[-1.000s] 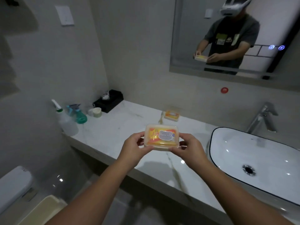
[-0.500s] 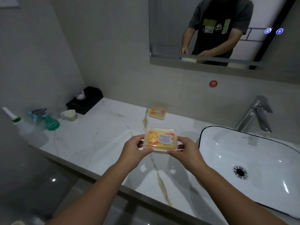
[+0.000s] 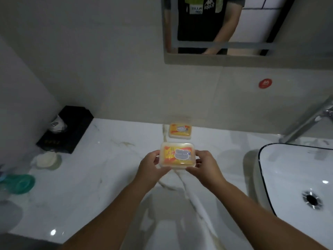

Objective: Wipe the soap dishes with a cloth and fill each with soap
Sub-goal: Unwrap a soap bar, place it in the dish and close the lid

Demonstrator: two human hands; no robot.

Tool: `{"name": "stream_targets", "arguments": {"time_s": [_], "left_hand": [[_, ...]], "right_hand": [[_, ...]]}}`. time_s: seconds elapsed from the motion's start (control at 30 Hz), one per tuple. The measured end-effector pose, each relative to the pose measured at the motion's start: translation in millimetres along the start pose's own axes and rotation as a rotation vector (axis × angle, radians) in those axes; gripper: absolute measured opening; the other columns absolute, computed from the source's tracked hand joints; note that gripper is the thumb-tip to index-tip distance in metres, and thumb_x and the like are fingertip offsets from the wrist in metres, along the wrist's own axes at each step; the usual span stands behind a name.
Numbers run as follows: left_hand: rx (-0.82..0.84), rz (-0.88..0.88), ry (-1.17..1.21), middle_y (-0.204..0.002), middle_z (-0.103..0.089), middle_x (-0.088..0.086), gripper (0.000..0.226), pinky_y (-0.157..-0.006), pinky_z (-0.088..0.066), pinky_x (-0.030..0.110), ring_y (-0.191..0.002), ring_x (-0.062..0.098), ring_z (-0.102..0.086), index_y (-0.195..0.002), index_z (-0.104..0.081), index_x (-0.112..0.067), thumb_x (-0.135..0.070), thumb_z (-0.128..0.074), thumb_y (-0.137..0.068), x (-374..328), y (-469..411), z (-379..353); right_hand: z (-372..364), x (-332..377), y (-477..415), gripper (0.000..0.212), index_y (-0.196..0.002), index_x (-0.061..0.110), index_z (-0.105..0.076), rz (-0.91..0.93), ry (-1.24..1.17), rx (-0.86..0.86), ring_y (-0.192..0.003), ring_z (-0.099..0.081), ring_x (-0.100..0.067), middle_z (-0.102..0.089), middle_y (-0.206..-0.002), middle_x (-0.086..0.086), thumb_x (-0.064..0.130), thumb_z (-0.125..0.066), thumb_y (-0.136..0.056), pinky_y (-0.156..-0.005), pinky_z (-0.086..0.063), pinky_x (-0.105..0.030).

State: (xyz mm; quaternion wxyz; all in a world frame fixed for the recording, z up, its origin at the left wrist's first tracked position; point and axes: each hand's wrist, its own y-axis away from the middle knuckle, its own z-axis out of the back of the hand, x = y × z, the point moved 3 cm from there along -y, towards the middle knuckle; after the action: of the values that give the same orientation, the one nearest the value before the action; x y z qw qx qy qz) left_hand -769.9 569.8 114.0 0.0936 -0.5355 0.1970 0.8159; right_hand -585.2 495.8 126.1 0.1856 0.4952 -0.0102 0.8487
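Note:
I hold a clear soap dish (image 3: 177,155) with an orange and yellow wrapped soap inside, just above the white marble counter (image 3: 100,177). My left hand (image 3: 151,166) grips its left end with thumb on top, and my right hand (image 3: 205,166) grips its right end the same way. A second soap dish (image 3: 180,132) with the same orange soap stands on the counter by the back wall, just beyond the held one. No cloth is in view.
A white basin (image 3: 295,177) with a dark rim sits at the right, its chrome tap (image 3: 310,123) behind. A black tissue box (image 3: 66,129), a small pale cup (image 3: 47,159) and a teal bottle (image 3: 18,183) stand at the left. A mirror (image 3: 234,29) hangs above.
The view has tilted down and moved closer to the counter. Both hands have carried the soap dish forward, nearer the dish by the wall.

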Motion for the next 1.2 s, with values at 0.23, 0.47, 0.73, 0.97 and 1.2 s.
{"name": "stream_targets", "arguments": {"time_s": [0.23,0.47,0.73,0.97,1.2], "left_hand": [[-0.050,0.068,-0.003,-0.098,-0.070,-0.006,0.024,-0.071,-0.047,0.021,-0.089,0.010,-0.065,-0.106,-0.066,-0.024,-0.032,-0.069,-0.083,46.0,-100.2,31.4],[0.056,0.132,0.054,-0.097,-0.072,-0.007,0.030,-0.082,-0.053,0.033,-0.092,0.011,-0.067,-0.102,-0.067,-0.026,-0.036,-0.066,-0.075,95.6,-143.1,4.2],[0.074,0.151,0.005,-0.096,-0.069,-0.002,0.027,-0.087,-0.053,0.033,-0.091,0.016,-0.065,-0.105,-0.066,-0.019,-0.025,-0.075,-0.079,102.0,-174.2,-32.3],[0.156,0.145,-0.123,-0.098,-0.070,0.001,0.031,-0.082,-0.054,0.034,-0.089,0.017,-0.065,-0.106,-0.066,-0.017,-0.033,-0.073,-0.080,102.1,-194.4,-50.2],[0.133,0.155,-0.104,-0.088,-0.073,0.005,0.038,-0.078,-0.056,0.041,-0.084,0.023,-0.068,-0.093,-0.070,-0.015,-0.042,-0.076,-0.067,106.0,-197.1,-51.2]], "right_hand": [[-70.2,-14.8,-100.8,0.033,-0.099,0.024,-0.067,-0.058,0.005,0.006,-0.079,-0.067,-0.016,-0.062,-0.100,-0.007,0.019,-0.071,-0.066,-0.077,-0.057,-0.034],[-89.8,-52.6,-133.2,0.021,-0.090,0.023,-0.061,-0.162,0.126,-0.035,-0.083,-0.061,-0.020,-0.050,-0.096,-0.005,0.013,-0.071,-0.074,-0.077,-0.046,-0.022],[-75.5,-89.7,-151.9,0.008,-0.075,0.017,-0.062,-0.297,0.157,-0.079,-0.069,-0.061,-0.015,-0.060,-0.083,-0.010,0.023,-0.065,-0.071,-0.056,-0.040,-0.015],[-69.3,-107.5,-169.2,0.008,-0.074,0.015,-0.060,-0.333,0.232,-0.067,-0.072,-0.062,-0.024,-0.062,-0.081,-0.013,0.016,-0.066,-0.069,-0.058,-0.042,-0.022],[-73.3,-114.5,-172.8,0.035,-0.087,0.013,-0.063,-0.398,0.225,-0.008,-0.078,-0.064,-0.022,-0.061,-0.097,-0.016,0.034,-0.062,-0.060,-0.065,-0.047,-0.024]]}}
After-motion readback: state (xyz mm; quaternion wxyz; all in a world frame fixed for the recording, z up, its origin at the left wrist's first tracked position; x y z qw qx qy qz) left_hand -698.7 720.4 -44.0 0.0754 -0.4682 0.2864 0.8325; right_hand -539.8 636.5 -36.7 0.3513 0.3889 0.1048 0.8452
